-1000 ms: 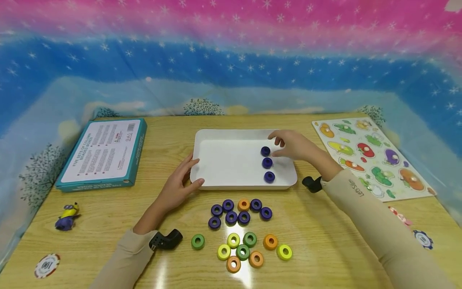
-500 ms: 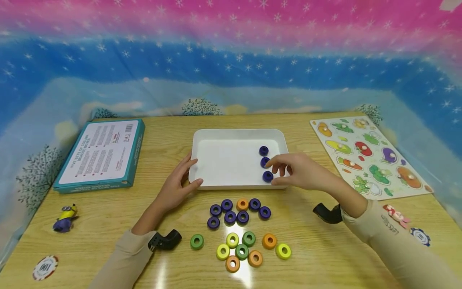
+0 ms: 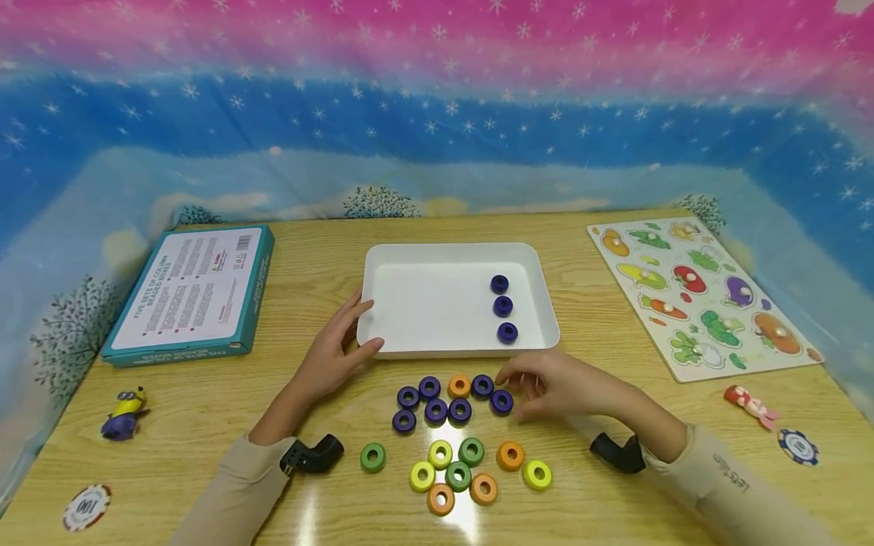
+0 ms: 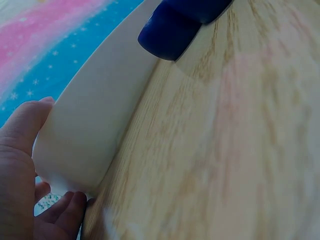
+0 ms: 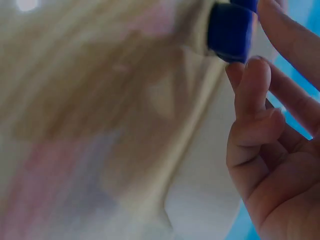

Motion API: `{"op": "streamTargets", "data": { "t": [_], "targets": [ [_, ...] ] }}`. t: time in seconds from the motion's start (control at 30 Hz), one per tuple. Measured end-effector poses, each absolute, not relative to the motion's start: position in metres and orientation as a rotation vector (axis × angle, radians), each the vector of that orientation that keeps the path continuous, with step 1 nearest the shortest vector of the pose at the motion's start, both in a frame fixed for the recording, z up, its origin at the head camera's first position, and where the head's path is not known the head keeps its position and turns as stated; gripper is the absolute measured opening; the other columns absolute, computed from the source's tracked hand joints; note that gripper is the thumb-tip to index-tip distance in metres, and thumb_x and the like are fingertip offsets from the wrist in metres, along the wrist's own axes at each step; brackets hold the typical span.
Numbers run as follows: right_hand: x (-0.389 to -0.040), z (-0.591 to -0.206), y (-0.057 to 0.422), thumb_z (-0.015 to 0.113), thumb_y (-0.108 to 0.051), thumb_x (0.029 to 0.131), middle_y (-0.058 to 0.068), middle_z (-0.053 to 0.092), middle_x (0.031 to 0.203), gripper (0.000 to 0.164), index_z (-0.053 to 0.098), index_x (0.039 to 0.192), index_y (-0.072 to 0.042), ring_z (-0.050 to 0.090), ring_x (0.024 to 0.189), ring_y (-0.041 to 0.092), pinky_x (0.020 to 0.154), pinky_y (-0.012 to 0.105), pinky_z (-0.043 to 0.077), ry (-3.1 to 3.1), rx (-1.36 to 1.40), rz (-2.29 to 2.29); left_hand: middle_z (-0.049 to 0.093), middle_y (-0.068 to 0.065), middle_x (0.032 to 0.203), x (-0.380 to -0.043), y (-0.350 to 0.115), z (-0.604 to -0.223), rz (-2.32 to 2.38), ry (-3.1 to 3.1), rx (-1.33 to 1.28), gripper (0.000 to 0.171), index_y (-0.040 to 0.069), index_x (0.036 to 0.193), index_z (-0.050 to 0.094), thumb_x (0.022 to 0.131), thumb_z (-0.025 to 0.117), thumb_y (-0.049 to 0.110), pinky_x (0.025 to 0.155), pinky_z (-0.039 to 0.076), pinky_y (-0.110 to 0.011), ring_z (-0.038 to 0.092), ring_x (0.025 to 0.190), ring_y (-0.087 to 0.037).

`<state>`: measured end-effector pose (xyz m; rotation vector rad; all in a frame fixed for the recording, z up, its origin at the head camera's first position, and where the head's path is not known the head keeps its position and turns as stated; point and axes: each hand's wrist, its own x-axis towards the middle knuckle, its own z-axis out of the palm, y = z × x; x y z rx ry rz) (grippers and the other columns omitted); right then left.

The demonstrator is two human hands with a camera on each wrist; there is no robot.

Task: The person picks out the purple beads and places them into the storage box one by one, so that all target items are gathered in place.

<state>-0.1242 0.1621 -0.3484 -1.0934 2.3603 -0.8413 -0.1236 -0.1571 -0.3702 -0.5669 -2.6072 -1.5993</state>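
Note:
My left hand [image 3: 334, 345] holds the front left corner of a shallow white tray [image 3: 437, 353], its thumb at the front rim and fingers at the left side. Three purple rings [image 3: 502, 306] form a column at the tray's right end. In front of the tray, my right hand [image 3: 567, 385] has its fingers loosely bent and spread at the rightmost purple ring [image 3: 501, 403] of a cluster. The right wrist view shows fingertips right beside a purple ring [image 5: 230, 32]. Several other purple rings [image 3: 436, 412] and one orange ring [image 3: 459, 386] make up that cluster.
Nearer me lie green rings [image 3: 372, 457], yellow rings [image 3: 422, 476] and orange rings [image 3: 483, 489]. A teal box [image 3: 187, 292] and minion figure [image 3: 123, 415] stand left, with a poker chip [image 3: 86, 507]. At right are a vegetable puzzle board [image 3: 669, 330], small figure [image 3: 751, 406] and blue chip [image 3: 797, 447].
My right hand has moved from above the tray's right end toward me, over the front rim, to the purple cluster. The left hand and the rings have stayed in place.

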Motion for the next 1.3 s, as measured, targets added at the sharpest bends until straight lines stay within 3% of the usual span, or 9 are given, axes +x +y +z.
{"op": "streamTargets", "data": {
  "t": [0.57,0.87,1.3],
  "targets": [
    [-0.12,-0.343,0.151,0.069,-0.028,0.069,-0.011,0.053,0.08,0.031,0.057,0.096,-0.019,0.048,0.062,0.004,0.054,0.019,0.041,2.402,-1.123,-0.738,0.013,-0.017,0.137,-0.123,-0.159,-0.372,-1.576,-2.621,-0.574,0.053,-0.004,0.127,0.032,0.081,0.056,0.009,0.092,0.028,-0.039,0.017,0.123,-0.027],
    [-0.146,-0.322,0.139,0.068,-0.023,0.071,-0.008,0.053,0.073,0.031,0.058,0.099,-0.015,0.046,0.061,0.003,0.05,0.021,0.04,2.602,-1.19,-0.858,0.015,-0.017,0.136,-0.123,-0.16,-0.37,-1.492,-2.656,-0.548,0.053,-0.002,0.127,0.034,0.081,0.056,0.013,0.092,0.027,-0.042,0.016,0.123,-0.028],
    [-0.183,-0.345,0.121,0.069,-0.024,0.07,-0.005,0.056,0.079,0.031,0.06,0.097,-0.012,0.041,0.052,0.008,0.048,0.024,0.036,2.692,-1.056,-0.738,0.014,-0.016,0.137,-0.124,-0.159,-0.371,-1.572,-2.618,-0.566,0.053,-0.002,0.127,0.033,0.081,0.056,0.012,0.093,0.027,-0.037,0.017,0.123,-0.026]
  ]
}}
